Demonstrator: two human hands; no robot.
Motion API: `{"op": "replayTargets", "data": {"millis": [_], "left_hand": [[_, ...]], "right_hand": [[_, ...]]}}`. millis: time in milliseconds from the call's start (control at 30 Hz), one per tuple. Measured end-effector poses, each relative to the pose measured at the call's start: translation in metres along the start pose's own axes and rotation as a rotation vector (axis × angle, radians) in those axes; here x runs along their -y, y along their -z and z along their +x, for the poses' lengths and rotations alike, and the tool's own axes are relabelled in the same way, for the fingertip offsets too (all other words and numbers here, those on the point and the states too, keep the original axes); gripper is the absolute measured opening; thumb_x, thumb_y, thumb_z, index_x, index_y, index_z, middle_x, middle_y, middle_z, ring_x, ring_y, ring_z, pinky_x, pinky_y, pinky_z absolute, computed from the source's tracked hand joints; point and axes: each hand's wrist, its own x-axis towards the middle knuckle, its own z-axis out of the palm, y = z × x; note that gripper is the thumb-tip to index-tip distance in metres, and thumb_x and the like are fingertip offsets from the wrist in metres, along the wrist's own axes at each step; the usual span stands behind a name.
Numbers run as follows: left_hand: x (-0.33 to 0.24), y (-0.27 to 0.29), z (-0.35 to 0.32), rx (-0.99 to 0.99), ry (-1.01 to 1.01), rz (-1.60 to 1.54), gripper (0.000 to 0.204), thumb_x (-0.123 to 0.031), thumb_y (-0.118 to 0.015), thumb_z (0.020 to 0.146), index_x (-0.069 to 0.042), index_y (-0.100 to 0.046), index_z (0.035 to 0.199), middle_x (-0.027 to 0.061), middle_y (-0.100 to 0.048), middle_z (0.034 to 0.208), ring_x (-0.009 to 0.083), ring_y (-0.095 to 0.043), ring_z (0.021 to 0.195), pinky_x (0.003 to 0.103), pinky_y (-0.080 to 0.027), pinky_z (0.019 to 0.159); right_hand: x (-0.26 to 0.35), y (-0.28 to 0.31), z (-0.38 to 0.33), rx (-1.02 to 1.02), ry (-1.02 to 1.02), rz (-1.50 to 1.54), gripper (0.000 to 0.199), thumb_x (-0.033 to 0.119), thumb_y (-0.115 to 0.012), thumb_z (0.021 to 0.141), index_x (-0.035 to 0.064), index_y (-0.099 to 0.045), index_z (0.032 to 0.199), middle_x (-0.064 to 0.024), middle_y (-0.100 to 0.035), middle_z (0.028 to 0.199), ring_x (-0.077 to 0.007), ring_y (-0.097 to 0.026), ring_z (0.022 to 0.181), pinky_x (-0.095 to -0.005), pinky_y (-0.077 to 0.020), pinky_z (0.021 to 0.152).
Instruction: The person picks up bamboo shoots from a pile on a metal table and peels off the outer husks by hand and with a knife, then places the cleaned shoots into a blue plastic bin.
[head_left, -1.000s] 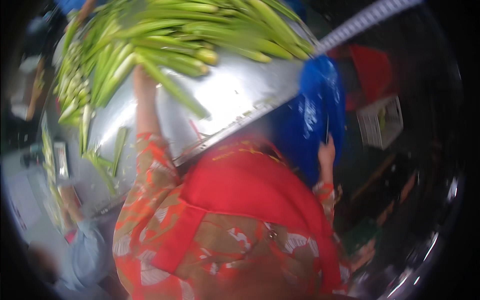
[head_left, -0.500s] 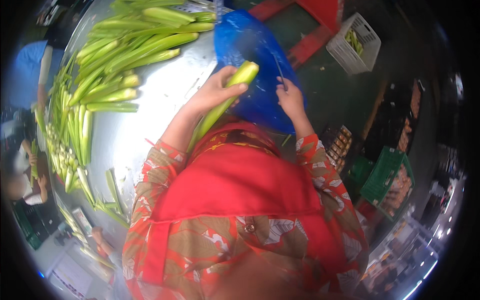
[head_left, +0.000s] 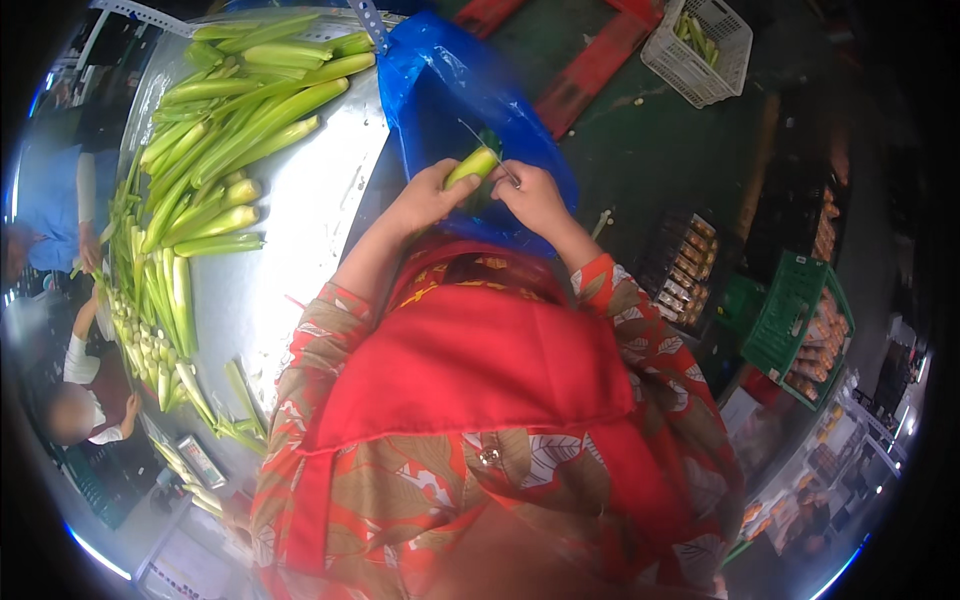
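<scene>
Stalk (head_left: 470, 168) and knife (head_left: 480, 141) meeting between your hands

Your right hand (head_left: 533, 196), gripping the knife, is now working close beside your left hand (head_left: 430, 196), which is gripping the stalk; half a second ago they were standing apart. That is bringing the blade to the stalk's end, though contact is not clear. The stalk is jutting past your left thumb, its long axis slanting forward and rightward, its end pointing over the blue bag (head_left: 420, 70) beyond your hands.
</scene>
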Motion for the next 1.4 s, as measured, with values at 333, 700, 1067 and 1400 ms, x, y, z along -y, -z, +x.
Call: {"op": "replayTargets", "data": {"millis": [333, 700, 1067, 1400], "left_hand": [[0.026, -0.003, 0.006, -0.149, -0.171, 0.195, 0.048, -0.049, -0.062, 0.087, -0.002, -0.057, 0.094, 0.0013, -0.048, 0.066, 0.0091, -0.045, 0.059, 0.026, -0.037, 0.052], [-0.015, 0.035, -0.014, 0.082, -0.238, -0.358, 0.044, -0.039, -0.063, 0.088, -0.003, -0.051, 0.109, 0.0012, -0.049, 0.074, 0.0076, -0.045, 0.057, 0.021, -0.037, 0.051], [0.003, 0.043, -0.028, 0.124, -0.249, -0.511, 0.058, -0.041, -0.064, 0.087, -0.005, -0.044, 0.127, 0.0053, -0.056, 0.095, 0.0141, -0.058, 0.081, 0.026, -0.051, 0.067], [-0.007, 0.05, -0.041, 0.165, -0.181, -0.637, 0.055, -0.045, -0.046, 0.096, -0.002, -0.046, 0.13, 0.0142, -0.062, 0.111, 0.0236, -0.064, 0.097, 0.032, -0.053, 0.08]], "right_hand": [[0.013, -0.009, -0.001, 0.065, -0.135, -0.009, 0.023, 0.016, -0.051, 0.081, 0.0029, -0.066, 0.093, -0.0172, -0.066, 0.074, -0.0303, -0.066, 0.07, -0.0384, -0.0502, 0.064], [-0.027, -0.017, -0.006, 0.034, -0.311, -0.302, 0.021, 0.02, -0.055, 0.08, 0.0032, -0.066, 0.085, -0.0202, -0.065, 0.08, -0.0372, -0.063, 0.078, -0.042, -0.0489, 0.069], [0.092, -0.015, 0.017, -0.004, 0.019, 0.475, 0.036, 0.027, -0.065, 0.087, -0.0001, -0.062, 0.111, -0.0008, -0.059, 0.069, -0.0056, -0.055, 0.06, -0.0208, -0.0406, 0.05], [0.092, -0.022, 0.016, -0.058, -0.163, 0.739, 0.021, 0.012, -0.064, 0.084, -0.0045, -0.058, 0.095, -0.0096, -0.06, 0.068, -0.0073, -0.05, 0.047, -0.0215, -0.0397, 0.039]]}}
